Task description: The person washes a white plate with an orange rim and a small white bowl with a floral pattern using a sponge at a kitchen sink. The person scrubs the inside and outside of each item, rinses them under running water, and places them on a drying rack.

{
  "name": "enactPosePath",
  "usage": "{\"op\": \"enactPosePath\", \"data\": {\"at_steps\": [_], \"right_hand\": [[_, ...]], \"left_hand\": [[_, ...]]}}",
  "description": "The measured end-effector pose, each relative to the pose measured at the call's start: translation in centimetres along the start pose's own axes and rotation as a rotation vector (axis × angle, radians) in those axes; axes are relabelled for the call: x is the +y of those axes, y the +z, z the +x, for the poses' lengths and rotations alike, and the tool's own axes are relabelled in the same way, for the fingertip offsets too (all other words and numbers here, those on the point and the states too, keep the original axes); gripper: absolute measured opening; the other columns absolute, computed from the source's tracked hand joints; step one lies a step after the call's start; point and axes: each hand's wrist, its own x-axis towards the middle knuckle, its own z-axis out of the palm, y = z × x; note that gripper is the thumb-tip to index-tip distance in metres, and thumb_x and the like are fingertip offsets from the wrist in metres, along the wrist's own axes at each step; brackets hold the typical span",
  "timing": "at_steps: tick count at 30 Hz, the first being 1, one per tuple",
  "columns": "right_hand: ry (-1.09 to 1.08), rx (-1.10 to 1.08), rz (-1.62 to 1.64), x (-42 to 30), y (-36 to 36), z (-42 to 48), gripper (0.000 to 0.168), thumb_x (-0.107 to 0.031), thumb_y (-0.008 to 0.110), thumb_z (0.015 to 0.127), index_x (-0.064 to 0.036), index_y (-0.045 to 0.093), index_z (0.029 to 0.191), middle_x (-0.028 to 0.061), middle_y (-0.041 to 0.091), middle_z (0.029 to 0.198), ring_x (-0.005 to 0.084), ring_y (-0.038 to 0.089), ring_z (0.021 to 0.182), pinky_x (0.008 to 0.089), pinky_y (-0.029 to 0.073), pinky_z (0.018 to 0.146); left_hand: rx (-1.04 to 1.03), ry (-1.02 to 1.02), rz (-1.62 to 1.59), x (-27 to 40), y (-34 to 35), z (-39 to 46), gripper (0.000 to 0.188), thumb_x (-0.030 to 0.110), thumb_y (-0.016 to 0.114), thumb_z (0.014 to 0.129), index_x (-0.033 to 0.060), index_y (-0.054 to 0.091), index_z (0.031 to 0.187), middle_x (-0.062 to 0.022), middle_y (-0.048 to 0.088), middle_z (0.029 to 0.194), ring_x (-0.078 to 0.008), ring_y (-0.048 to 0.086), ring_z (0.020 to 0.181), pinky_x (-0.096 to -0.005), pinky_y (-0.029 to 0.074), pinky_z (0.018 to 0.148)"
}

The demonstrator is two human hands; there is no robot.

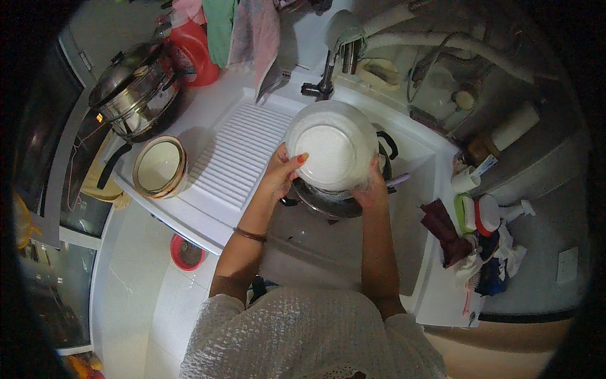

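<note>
A white bowl is held over the sink with its round foot ring towards me. Around its left rim is my left hand, thumb on the outside near the foot. My right hand grips the opposite side and is partly blurred. Below the bowl, a dark pot with black side handles sits in the white sink, mostly covered by the bowl. A purple handle sticks out at the pot's right. The faucet stands just behind the bowl.
Left of the sink is a ribbed drainboard with stacked bowls. Behind them stand a lidded steel steamer and a red jug. Cloths, a soap box and a white cup line the right ledge. A red basin is lower left.
</note>
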Motion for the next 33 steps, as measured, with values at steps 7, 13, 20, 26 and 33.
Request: {"op": "enactPosePath", "data": {"at_steps": [7, 13, 20, 26, 33], "right_hand": [[0.118, 0.14, 0.007, 1.0, -1.5, 0.7, 0.054, -0.047, 0.044, 0.093, -0.01, 0.043, 0.132, 0.0064, 0.048, 0.132, 0.0236, 0.046, 0.12, 0.0424, 0.037, 0.101], [0.088, 0.266, -0.066, 1.5, -2.5, 1.2, 0.055, -0.044, 0.053, 0.09, -0.009, 0.044, 0.131, 0.0061, 0.049, 0.129, 0.023, 0.048, 0.117, 0.0399, 0.038, 0.1], [-0.25, 0.571, -0.435, 2.0, -2.8, 1.3, 0.05, -0.036, 0.057, 0.09, -0.005, 0.047, 0.127, 0.0084, 0.05, 0.128, 0.0214, 0.049, 0.115, 0.0363, 0.04, 0.096], [-0.468, 0.259, -0.882, 0.7, 3.9, 0.0, 0.038, -0.022, 0.065, 0.082, -0.005, 0.057, 0.116, 0.0084, 0.052, 0.127, 0.0244, 0.049, 0.116, 0.0388, 0.034, 0.101], [-0.954, -0.294, -1.767, 1.9, 10.7, -0.5, 0.043, -0.016, 0.072, 0.067, -0.016, 0.063, 0.108, 0.0066, 0.059, 0.115, 0.0267, 0.048, 0.116, 0.0489, 0.027, 0.106]], "left_hand": [[-0.056, -0.003, -0.142, 0.4, 0.7, -1.1, 0.064, 0.012, 0.076, 0.073, 0.0011, 0.043, 0.127, -0.0132, 0.057, 0.118, -0.0243, 0.059, 0.104, -0.0408, 0.052, 0.086], [0.034, -0.012, -0.018, 1.0, 2.4, -2.4, 0.062, 0.002, 0.075, 0.07, -0.0019, 0.045, 0.124, -0.015, 0.06, 0.111, -0.0269, 0.06, 0.1, -0.0419, 0.053, 0.084], [-0.115, 0.156, 0.321, -0.1, 3.3, -2.8, 0.034, 0.003, 0.078, 0.067, -0.0027, 0.065, 0.098, -0.0097, 0.068, 0.093, -0.0146, 0.064, 0.082, -0.0301, 0.052, 0.075], [-0.104, 0.23, 0.38, -0.2, 3.6, -3.0, 0.03, 0.007, 0.078, 0.068, -0.0021, 0.067, 0.094, -0.0071, 0.069, 0.089, -0.0112, 0.063, 0.077, -0.0266, 0.052, 0.071], [0.063, 0.366, 0.565, -1.1, 2.2, -2.7, 0.024, 0.009, 0.076, 0.067, -0.0008, 0.064, 0.085, -0.002, 0.067, 0.082, -0.0066, 0.058, 0.074, -0.0244, 0.048, 0.066]]}}
